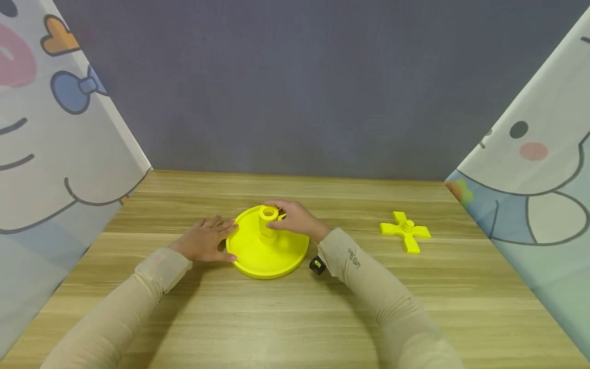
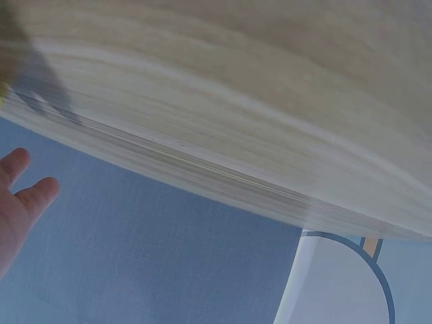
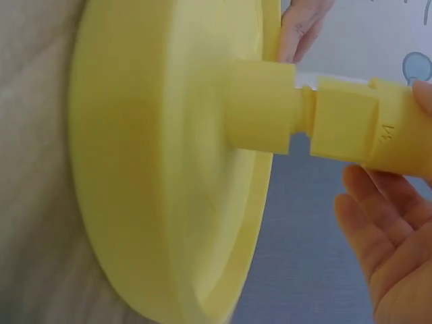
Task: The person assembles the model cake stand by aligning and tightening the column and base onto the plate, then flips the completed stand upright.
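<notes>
A round yellow base (image 1: 249,259) with a raised rim lies on the table. My left hand (image 1: 205,241) touches its left edge, fingers and thumb spread straight. From the middle of the base rises a yellow cylindrical connector (image 1: 268,221) with a hollow top. My right hand (image 1: 298,220) holds this connector near its top between thumb and fingers. The right wrist view shows the connector (image 3: 344,121) meeting the base's central socket (image 3: 260,108), with a narrow threaded neck exposed between them. Only a few fingers of the left hand (image 2: 20,202) show in the left wrist view.
A yellow cross-shaped piece (image 1: 407,233) with a round knob in its middle lies on the wooden table (image 1: 276,328) to the right. A small black device (image 1: 317,265) sits by the right cuff. A grey panel (image 1: 295,92) and cartoon-printed side sheets (image 1: 544,169) surround the table.
</notes>
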Demonstrator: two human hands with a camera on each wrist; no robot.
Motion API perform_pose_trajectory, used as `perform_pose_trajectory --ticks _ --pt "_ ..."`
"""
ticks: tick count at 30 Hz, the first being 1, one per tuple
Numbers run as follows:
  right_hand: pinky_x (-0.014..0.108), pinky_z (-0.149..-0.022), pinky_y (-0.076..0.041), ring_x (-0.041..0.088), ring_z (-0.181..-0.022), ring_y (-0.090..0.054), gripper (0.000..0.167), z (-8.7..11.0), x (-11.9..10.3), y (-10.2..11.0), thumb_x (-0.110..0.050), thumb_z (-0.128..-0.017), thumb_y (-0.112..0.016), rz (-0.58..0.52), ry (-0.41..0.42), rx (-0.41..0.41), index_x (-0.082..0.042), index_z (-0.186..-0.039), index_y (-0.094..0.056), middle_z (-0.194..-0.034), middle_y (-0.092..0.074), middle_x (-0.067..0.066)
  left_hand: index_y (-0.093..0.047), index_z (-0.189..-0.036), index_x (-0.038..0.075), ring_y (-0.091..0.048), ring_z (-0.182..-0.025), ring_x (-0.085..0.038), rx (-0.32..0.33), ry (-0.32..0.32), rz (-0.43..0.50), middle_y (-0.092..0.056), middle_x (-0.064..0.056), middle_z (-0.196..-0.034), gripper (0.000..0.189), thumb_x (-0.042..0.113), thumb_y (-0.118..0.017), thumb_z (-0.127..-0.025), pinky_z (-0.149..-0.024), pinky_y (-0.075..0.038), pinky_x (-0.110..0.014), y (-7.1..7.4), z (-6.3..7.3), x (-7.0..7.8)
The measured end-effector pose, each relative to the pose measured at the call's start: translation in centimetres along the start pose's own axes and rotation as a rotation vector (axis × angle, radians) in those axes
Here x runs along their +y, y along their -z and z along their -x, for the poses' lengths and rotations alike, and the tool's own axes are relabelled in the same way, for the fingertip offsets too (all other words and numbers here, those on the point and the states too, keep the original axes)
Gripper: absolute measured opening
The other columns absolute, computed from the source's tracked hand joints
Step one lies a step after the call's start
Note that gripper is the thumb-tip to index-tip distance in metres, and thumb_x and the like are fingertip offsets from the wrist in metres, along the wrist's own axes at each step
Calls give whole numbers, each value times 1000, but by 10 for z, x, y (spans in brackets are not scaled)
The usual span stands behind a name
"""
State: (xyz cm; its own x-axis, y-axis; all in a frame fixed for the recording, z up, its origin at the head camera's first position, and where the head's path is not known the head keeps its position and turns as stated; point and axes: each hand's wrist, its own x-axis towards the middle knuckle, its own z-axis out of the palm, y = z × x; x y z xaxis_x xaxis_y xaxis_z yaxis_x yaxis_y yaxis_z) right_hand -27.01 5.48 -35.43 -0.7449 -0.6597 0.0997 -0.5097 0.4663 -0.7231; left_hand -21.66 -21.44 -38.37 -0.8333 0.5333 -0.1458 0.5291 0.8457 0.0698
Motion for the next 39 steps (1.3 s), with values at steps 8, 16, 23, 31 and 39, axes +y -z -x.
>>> perform_pose_trajectory --ticks 8,16,23,31,39 --pt "29 -88 -49 25 -102 -58 59 -2 -4 -11 -19 -83 -77 -38 -47 110 0 -131 -50 -115 -61 12 -37 -147 4 -24 -136 -49 5 4 10 -31 -18 -152 90 68 -52 -85 -105 -20 -67 1 3 0" --pt "35 -98 -45 23 -116 -54 62 -3 -5 -12 -21 -88 -71 6 18 68 -4 -141 -46 -137 -53 13 -36 -147 4 -24 -136 -49 -3 5 11 -30 -18 -152 92 70 -50 -85 -105 -19 -67 0 2 -1" --pt "24 -71 -46 15 -84 -51 53 2 2 -6 -12 -87 -59 -18 86 28 -5 -139 -51 -132 -57 12 -37 -147 5 -25 -136 -49 4 2 -10 -31 -18 -152 92 71 -49 -84 -106 -20 -66 -3 0 -3" --pt "26 -84 -48 20 -100 -57 54 -1 3 -9 -21 -89 -69 -36 -8 60 -3 -137 -51 -125 -60 11 -37 -147 5 -25 -136 -48 9 0 -12 -31 -17 -152 91 69 -51 -84 -106 -20 -66 -4 -1 -2" --pt "33 -91 -48 25 -106 -57 62 -2 2 -12 -24 -87 -73 -20 -47 115 -3 -139 -47 -128 -57 12 -36 -148 5 -24 -136 -49 8 2 -5 -31 -17 -153 93 71 -50 -84 -106 -19 -67 -5 -3 -4"
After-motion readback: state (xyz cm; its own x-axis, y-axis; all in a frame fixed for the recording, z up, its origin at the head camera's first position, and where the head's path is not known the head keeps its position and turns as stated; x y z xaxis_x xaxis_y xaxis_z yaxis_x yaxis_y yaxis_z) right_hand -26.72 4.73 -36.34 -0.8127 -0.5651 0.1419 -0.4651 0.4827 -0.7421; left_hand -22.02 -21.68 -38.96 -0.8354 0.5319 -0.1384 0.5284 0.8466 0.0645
